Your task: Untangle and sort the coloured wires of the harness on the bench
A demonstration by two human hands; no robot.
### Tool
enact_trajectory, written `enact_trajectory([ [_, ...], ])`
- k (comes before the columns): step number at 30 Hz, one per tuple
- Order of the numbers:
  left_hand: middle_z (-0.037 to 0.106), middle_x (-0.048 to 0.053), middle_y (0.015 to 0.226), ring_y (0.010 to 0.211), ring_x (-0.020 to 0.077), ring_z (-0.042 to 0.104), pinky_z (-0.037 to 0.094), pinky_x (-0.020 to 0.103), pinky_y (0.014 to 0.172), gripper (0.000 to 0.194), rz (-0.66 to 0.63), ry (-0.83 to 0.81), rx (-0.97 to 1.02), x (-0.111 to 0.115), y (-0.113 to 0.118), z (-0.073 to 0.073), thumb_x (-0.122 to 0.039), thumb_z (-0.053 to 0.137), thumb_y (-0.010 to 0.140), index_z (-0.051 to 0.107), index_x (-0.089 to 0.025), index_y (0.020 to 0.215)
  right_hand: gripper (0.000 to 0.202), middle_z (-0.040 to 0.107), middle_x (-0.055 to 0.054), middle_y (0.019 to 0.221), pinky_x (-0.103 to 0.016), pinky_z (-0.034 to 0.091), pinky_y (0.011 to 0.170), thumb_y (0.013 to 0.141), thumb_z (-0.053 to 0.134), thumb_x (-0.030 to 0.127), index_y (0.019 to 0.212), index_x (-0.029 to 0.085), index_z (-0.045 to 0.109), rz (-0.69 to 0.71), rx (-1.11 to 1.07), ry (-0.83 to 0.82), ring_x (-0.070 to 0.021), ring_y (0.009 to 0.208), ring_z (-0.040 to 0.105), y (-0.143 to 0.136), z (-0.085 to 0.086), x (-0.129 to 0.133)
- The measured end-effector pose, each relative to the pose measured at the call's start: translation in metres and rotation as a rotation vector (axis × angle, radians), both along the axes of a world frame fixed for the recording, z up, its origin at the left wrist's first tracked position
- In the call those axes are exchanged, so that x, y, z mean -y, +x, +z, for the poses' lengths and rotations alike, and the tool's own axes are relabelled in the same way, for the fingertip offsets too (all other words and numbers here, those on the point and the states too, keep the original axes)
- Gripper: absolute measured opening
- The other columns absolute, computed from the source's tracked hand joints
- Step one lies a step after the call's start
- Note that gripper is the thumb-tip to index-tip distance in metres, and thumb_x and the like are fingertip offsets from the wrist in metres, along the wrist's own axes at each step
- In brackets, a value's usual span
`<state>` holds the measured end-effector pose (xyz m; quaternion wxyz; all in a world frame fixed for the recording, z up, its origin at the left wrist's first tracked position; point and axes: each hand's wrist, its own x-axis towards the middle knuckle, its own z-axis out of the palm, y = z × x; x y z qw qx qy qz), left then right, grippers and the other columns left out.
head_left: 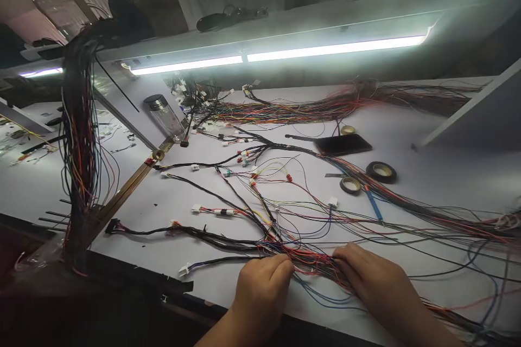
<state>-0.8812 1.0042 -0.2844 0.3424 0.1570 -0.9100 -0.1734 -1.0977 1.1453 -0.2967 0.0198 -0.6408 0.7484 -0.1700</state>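
Note:
A wiring harness lies across the white table, its black-taped branches ending in small connectors toward the left. My left hand is closed on its wire bundle near the front edge, where the taped branches meet loose wires. To the right, my right hand has its fingers closed round the same bundle of red and dark wires; the fingertips are partly hidden. Blue wires loop out below the bundle between both hands. A white connector on a short branch sits left of my left hand.
Tape rolls, a blue pen-like tool and a black phone lie beyond my right hand. A glass jar stands at the back left. A thick wire bunch hangs at the left. A lit tube runs under the shelf.

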Motion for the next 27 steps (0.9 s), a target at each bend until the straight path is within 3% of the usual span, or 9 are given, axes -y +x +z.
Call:
enact_trajectory([
  [4,0.068,0.005,0.101,0.084,0.0152,0.064,0.048,0.027,0.073,0.019,0.037,0.040,0.032,0.019,0.021,0.002,-0.013,0.049,0.089,0.057,-0.021,0.105,0.021,0.062,0.000,0.086,-0.025,0.043,0.061,0.100,0.036,0.029,0.100,0.026,0.056,0.001,-0.007,-0.012,-0.0135,0.072,0.060,-0.001,-0.002,-0.001],
  [6,0.066,0.007,0.107,0.094,0.0211,0.060,0.046,0.036,0.084,0.026,0.142,-0.018,0.133,0.038,0.031,0.003,-0.015,0.050,0.089,0.056,-0.021,0.113,0.022,0.062,0.000,0.086,-0.025,0.043,0.061,0.100,0.035,0.029,0.100,0.026,0.057,-0.004,-0.013,-0.004,-0.0137,0.071,0.060,-0.001,-0.002,-0.002],
  [8,0.065,0.007,0.104,0.095,0.0245,0.058,0.042,0.042,0.086,0.022,0.181,-0.048,0.294,0.060,0.039,0.004,-0.017,0.052,0.088,0.060,-0.022,0.108,0.023,0.062,0.000,0.086,-0.025,0.044,0.060,0.100,0.035,0.030,0.099,0.025,0.057,-0.010,-0.018,-0.004,-0.0139,0.071,0.060,0.000,-0.002,-0.001],
  [10,0.065,0.005,0.098,0.091,0.0230,0.058,0.042,0.040,0.083,0.012,0.102,-0.023,0.439,0.079,0.042,0.005,-0.019,0.052,0.088,0.063,-0.021,0.095,0.023,0.063,0.000,0.085,-0.024,0.043,0.058,0.100,0.035,0.030,0.097,0.025,0.058,-0.017,-0.020,-0.011,-0.0138,0.070,0.061,0.001,0.000,0.000],
  [13,0.062,0.003,0.086,0.081,0.0183,0.057,0.042,0.032,0.075,0.014,-0.033,0.002,0.575,0.096,0.042,0.009,-0.019,0.047,0.092,0.059,-0.019,0.086,0.023,0.062,0.001,0.082,-0.025,0.042,0.056,0.100,0.036,0.028,0.093,0.025,0.058,-0.003,-0.007,-0.004,-0.0131,0.067,0.060,0.001,0.001,0.000],
  [19,0.059,0.000,0.076,0.069,0.0158,0.053,0.032,0.027,0.059,0.019,-0.157,-0.134,0.696,0.112,0.044,0.019,-0.023,0.039,0.096,0.055,-0.020,0.087,0.022,0.061,0.002,0.083,-0.027,0.042,0.061,0.100,0.036,0.025,0.094,0.026,0.057,0.029,0.024,0.096,-0.0138,0.072,0.059,-0.004,-0.002,-0.004],
  [27,0.062,-0.001,0.081,0.072,0.0153,0.056,0.031,0.025,0.060,0.016,-0.229,-0.135,0.730,0.123,0.055,0.017,-0.020,0.040,0.095,0.056,-0.023,0.096,0.024,0.058,0.001,0.077,-0.027,0.038,0.059,0.100,0.034,0.026,0.088,0.025,0.054,0.023,0.020,0.090,-0.0144,0.067,0.057,0.000,0.007,-0.004],
])
